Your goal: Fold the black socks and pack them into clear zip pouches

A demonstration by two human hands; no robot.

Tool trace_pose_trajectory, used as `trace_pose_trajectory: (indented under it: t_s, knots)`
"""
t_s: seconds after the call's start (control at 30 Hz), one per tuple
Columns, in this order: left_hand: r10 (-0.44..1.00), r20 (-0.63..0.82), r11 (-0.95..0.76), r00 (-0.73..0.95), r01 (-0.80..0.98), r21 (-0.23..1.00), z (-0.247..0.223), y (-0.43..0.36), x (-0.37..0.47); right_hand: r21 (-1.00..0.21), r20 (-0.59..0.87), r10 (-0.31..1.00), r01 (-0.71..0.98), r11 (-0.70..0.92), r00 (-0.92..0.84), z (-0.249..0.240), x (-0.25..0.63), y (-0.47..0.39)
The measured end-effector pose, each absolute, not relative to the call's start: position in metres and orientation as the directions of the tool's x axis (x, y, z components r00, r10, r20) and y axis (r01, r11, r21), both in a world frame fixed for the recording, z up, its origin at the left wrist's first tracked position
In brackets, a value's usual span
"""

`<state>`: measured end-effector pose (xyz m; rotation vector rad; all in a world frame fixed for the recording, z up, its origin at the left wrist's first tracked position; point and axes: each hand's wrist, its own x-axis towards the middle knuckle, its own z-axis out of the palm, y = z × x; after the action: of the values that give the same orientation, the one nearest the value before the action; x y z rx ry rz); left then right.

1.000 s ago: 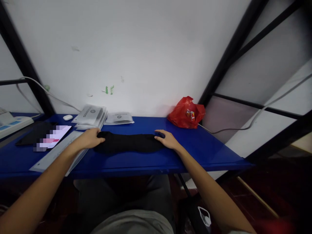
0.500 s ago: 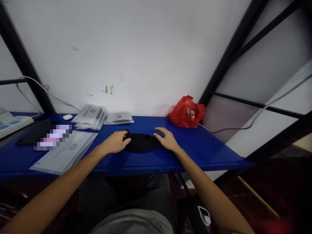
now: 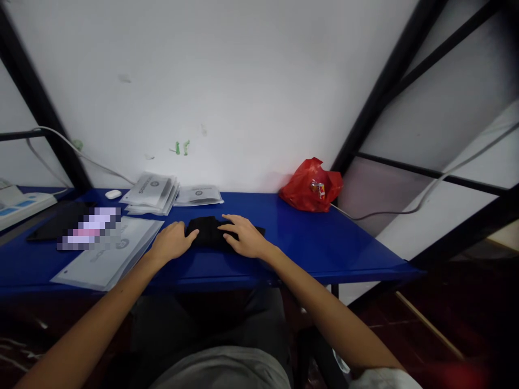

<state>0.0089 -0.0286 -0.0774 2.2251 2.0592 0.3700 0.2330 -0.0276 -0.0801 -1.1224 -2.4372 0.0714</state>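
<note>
A folded piece of black cloth (image 3: 203,224) lies near the front of the blue table. At its left end, my left hand (image 3: 172,241) has its fingers curled down by the edge, and its thumb rests over the cloth. My right hand (image 3: 248,237) lies over the right part of the cloth, fingers spread and nearly flat. A strip of the cloth shows beyond the right hand; what lies under that palm is hidden.
Printed frosted pouches (image 3: 148,192) are stacked at the back left, beside another pouch (image 3: 198,195). A larger pouch (image 3: 105,259) lies at front left, near a blurred-out item (image 3: 89,229). A white case (image 3: 113,194) sits behind. A red plastic bag (image 3: 310,189) stands at back right.
My right hand has moved left onto the cloth. My left hand has shifted left and slightly down. The cloth's left part now looks wider and more squared, reaching further left.
</note>
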Motion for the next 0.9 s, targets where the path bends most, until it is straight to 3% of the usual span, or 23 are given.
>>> trace_pose_trajectory:
  t_s: [0.33,0.43,0.53,0.67,0.9]
  knots:
    - [0.999,-0.005,-0.043,0.047,0.941,0.335,-0.073,-0.025,0.009,-0.157,0.317,0.714,0.708,0.689,-0.624,-0.085,0.236,-0.026]
    - [0.996,-0.035,-0.058,0.083,0.885,0.463,-0.075,-0.025,0.013,-0.179,0.315,0.721,0.707,0.684,-0.617,-0.094,0.241,-0.023]
    - [0.997,0.039,-0.079,0.069,0.820,0.566,-0.077,-0.025,0.026,-0.197,0.318,0.710,0.689,0.697,-0.628,-0.099,0.240,-0.021]
    - [0.989,0.145,-0.062,-0.023,0.830,0.554,-0.077,-0.024,0.041,-0.238,0.350,0.729,0.697,0.677,-0.589,-0.096,0.243,-0.020]
    - [0.934,0.350,-0.088,-0.073,0.902,0.422,-0.052,-0.025,0.020,-0.355,0.415,0.852,0.806,0.473,-0.318,-0.100,0.303,-0.019]
